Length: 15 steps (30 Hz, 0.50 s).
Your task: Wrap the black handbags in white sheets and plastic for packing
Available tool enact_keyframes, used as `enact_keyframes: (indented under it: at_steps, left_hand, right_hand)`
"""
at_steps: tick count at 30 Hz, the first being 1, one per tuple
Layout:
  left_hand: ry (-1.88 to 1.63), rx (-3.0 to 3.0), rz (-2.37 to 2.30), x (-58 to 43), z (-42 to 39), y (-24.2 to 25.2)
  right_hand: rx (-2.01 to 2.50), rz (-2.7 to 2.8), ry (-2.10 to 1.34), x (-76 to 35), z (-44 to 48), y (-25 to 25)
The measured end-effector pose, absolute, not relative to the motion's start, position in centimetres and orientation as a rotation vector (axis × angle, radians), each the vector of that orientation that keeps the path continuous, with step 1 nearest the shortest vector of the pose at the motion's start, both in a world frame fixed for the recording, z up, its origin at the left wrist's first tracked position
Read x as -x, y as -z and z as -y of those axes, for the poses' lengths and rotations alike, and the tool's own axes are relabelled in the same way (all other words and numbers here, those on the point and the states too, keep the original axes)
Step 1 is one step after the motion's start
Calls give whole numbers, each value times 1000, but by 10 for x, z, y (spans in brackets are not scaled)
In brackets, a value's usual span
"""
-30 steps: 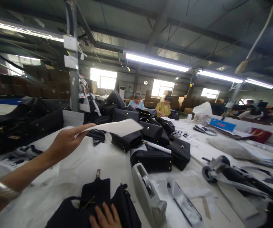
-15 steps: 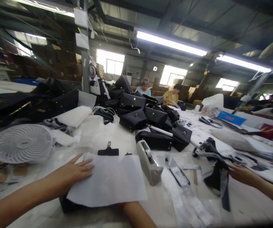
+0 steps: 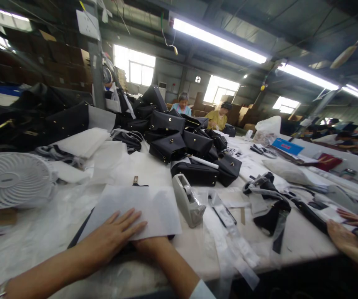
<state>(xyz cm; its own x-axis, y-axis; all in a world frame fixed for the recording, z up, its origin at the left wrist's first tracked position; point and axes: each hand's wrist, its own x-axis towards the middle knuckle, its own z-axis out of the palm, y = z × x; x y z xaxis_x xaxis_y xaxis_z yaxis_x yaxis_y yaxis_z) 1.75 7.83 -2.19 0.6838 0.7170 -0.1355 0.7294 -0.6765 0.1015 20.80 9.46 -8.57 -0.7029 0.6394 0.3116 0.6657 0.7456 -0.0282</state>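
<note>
A white sheet [image 3: 154, 207] lies over a black bag [image 3: 81, 228], whose dark edges show at the left and below. My left hand [image 3: 121, 228] rests flat on the sheet with its fingers spread. My right hand [image 3: 149, 245] reaches under the sheet's near edge, its fingers hidden there. Just beyond the sheet a metal clasp [image 3: 135, 180] on a black tab pokes out. To the right of the sheet stands a grey tape dispenser [image 3: 188, 201].
A white fan [image 3: 13, 180] sits at the left. Black bags [image 3: 168, 122] are piled at the back. Straps [image 3: 270, 207] lie on the right, near another person's hands [image 3: 343, 234]. Two people sit beyond the pile.
My left hand has moved right, onto the middle of the sheet. The sheet now covers more of the black tab. The other person's hands have shifted, and the camera view has turned.
</note>
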Motion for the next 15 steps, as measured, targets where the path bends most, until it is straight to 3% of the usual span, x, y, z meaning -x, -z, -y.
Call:
enact_keyframes:
  at_steps: [15]
  left_hand:
    - [-280,-2971,-1154,17,-65,74]
  right_hand:
    - [879,2648,-71,-215,-104,95]
